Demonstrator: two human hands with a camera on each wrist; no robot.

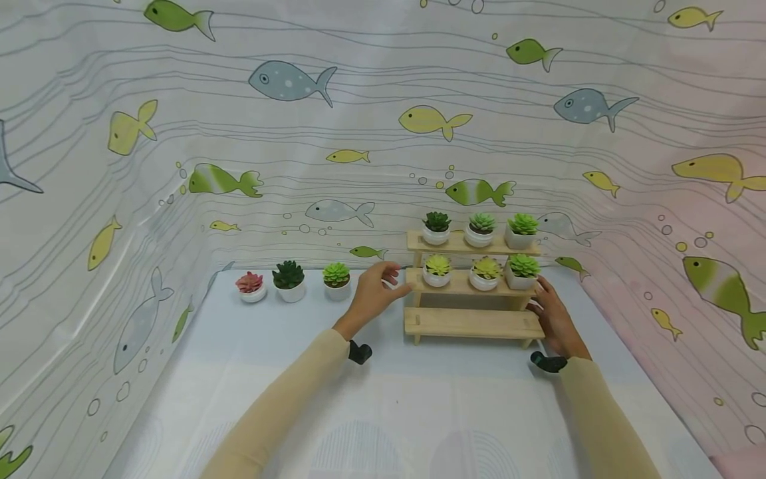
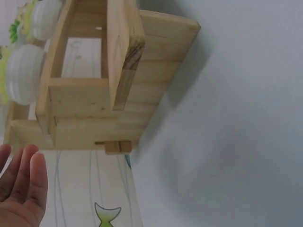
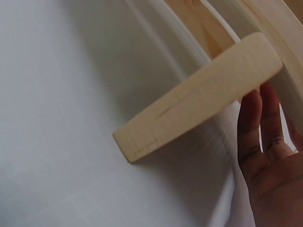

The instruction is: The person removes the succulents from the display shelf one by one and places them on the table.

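Observation:
A light wooden three-step stand (image 1: 473,322) stands on the table with small potted succulents on its upper two steps. My left hand (image 1: 372,291) is beside the stand's left end, fingers loosely bent and empty. In the left wrist view, a gap shows between those fingers (image 2: 38,182) and the wood. At the right end, my right hand (image 1: 555,319) reaches along the stand's side. The right wrist view has its fingers (image 3: 250,120) extended up to the wood, their tips partly hidden at its edge; whether they touch it I cannot tell.
Left of the stand sit a reddish succulent (image 1: 251,286), a dark green one (image 1: 290,283) and a bright green one (image 1: 337,281), each in a white pot. Fish-patterned sheeting (image 1: 371,133) rises behind and at both sides of the white table (image 1: 419,406).

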